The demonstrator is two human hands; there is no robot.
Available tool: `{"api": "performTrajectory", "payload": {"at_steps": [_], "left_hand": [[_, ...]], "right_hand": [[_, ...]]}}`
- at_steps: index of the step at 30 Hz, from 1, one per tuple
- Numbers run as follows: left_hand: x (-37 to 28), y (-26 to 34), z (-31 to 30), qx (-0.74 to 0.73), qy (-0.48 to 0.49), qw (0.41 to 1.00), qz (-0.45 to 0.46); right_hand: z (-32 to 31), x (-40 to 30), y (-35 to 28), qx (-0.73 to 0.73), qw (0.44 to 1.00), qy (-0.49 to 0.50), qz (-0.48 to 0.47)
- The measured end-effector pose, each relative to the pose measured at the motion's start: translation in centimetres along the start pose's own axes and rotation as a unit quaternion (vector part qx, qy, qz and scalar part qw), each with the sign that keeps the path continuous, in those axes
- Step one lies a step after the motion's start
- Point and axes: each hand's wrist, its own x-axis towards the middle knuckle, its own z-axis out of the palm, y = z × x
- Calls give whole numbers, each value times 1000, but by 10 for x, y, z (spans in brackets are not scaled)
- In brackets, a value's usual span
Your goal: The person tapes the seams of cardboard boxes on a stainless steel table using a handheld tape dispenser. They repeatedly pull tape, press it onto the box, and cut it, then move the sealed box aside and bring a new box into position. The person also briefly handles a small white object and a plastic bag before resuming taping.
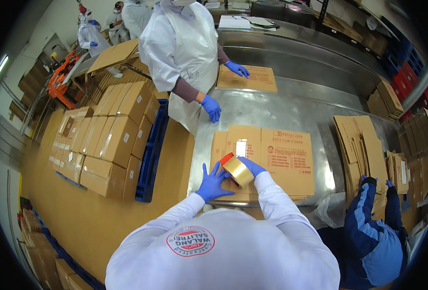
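Note:
Flat printed cardboard cartons [286,159] lie stacked on a stainless steel table [272,105] before me. My right hand [251,167], in a blue glove, is shut on a tape dispenser [238,170] with a wide roll of tape and a red part at its upper end. The dispenser rests at or just over the left half of the cartons; its underside is hidden. My left hand [214,183], also gloved in blue, lies spread on the cardboard just left of the dispenser, its fingers apart, with fingertips close to the roll.
Across the table a person in a white apron [195,47] stands near another flat carton [248,78]. At right a person in a blue jacket [377,250] handles upright folded cartons [359,145]. Taped boxes [108,141] stand on a blue pallet [148,166] at left.

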Motion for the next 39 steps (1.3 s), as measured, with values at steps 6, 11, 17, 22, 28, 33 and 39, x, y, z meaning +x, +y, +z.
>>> {"api": "performTrajectory", "payload": {"at_steps": [6,11,17,22,28,33,39], "left_hand": [[47,-34,33,-8,130,991,0],[98,-61,28,-125,305,936,-120],[72,-71,68,-275,207,913,-220],[73,-69,67,-389,184,877,-214],[68,-60,61,-409,198,863,-220],[70,-68,71,-389,207,867,-231],[78,-57,38,26,174,984,-12]], "right_hand": [[-13,-63,3,-440,735,246,-453],[-13,-71,-6,-376,764,289,-438],[42,-17,-38,-54,859,208,-465],[33,52,-25,-144,862,213,-438],[53,2,1,169,952,162,-194],[91,-85,33,-408,810,206,-367],[37,5,59,-337,872,226,-274]]}}
